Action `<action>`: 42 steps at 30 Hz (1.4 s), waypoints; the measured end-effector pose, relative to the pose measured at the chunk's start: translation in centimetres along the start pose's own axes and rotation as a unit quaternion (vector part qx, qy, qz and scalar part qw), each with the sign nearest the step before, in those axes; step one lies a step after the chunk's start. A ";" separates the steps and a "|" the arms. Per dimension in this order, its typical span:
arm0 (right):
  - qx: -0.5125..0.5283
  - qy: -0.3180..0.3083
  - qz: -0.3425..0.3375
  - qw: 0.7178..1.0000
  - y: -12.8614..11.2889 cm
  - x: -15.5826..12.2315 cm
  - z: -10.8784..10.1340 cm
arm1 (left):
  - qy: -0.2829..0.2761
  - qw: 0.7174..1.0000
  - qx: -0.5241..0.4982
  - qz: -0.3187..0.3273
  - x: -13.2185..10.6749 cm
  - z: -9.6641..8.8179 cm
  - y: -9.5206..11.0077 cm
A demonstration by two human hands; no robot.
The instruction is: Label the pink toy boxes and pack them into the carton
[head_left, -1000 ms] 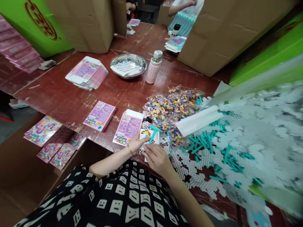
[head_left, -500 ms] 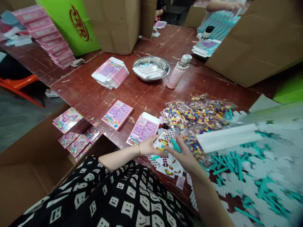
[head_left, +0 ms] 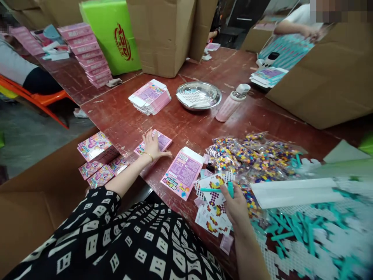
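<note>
My left hand (head_left: 153, 145) lies on a flat pink box (head_left: 159, 142) near the table's front edge, fingers spread over it. My right hand (head_left: 235, 205) is closed on a small bundle: a patterned card (head_left: 215, 187), a white pegboard piece and a teal tweezer (head_left: 217, 190). A second pink box (head_left: 183, 172) with an open flap lies between my hands. More patterned cards (head_left: 210, 218) lie under my right hand.
Bags of coloured beads (head_left: 253, 155) sit right of the boxes. Teal tweezers (head_left: 287, 229) and white pegboards cover the right. Behind are a stack of flat boxes (head_left: 150, 96), a steel bowl (head_left: 199, 93) and a pink bottle (head_left: 232, 104). A carton of boxes (head_left: 97, 159) stands left.
My left hand has let go of the bundle and moved left onto the flat pink box. My right hand keeps hold of the card and tweezer. The view has shifted.
</note>
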State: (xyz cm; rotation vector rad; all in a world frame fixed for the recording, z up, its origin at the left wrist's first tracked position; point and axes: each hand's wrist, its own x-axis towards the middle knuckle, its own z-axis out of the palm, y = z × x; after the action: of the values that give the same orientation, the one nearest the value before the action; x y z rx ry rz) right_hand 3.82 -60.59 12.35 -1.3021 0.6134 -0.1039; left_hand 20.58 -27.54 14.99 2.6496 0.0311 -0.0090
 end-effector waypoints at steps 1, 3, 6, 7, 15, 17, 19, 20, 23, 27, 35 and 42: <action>0.005 0.008 -0.008 1.000 -0.3 0.4 0.0 | -0.008 0.999 -0.023 0.036 -0.6 1.1 1.2; 0.028 0.014 -0.028 0.999 -1.1 1.7 0.7 | -0.087 0.990 -0.089 0.060 -1.8 3.5 3.6; 0.079 0.012 -0.094 0.992 -2.9 4.9 3.5 | -0.182 0.971 -0.153 0.031 -2.7 6.1 5.6; 0.085 0.000 -0.118 0.989 -3.4 6.0 4.7 | -0.195 0.966 -0.170 0.025 -2.8 6.6 5.8; -0.008 -0.114 -0.168 0.979 -4.6 7.6 8.0 | -0.324 0.840 -0.434 0.044 -7.9 3.2 4.7; -0.061 -0.155 -0.205 0.964 -5.1 5.5 6.7 | -0.318 0.815 -0.483 0.027 -9.3 2.3 5.0; -0.122 -0.206 -0.228 0.944 -5.8 3.3 5.5 | -0.309 0.808 -0.502 0.000 -10.0 1.8 5.5; -0.152 -0.218 -0.235 0.935 -6.0 2.3 5.1 | -0.304 0.808 -0.505 -0.009 -10.1 1.8 5.9; -0.269 -0.193 -0.304 0.893 -6.3 0.2 4.8 | -0.295 0.822 -0.487 -0.010 -10.2 2.2 7.2; -0.416 -0.220 -0.407 0.783 -6.4 -1.0 4.4 | -0.270 0.833 -0.482 -0.030 -10.9 3.2 8.8; -0.186 -0.053 -0.293 0.936 -1.8 -4.4 2.1 | -0.124 0.844 -0.523 -0.011 -13.9 3.8 9.0; -0.072 0.012 -0.267 0.961 2.7 -6.7 4.1 | -0.139 0.823 -0.548 0.049 -13.3 5.1 8.3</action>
State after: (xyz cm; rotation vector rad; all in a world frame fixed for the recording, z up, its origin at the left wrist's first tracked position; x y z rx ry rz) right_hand -0.54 -53.53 12.87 -1.5858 0.2781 -0.5265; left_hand 7.46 -37.49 14.55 1.4623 -0.1543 -0.2619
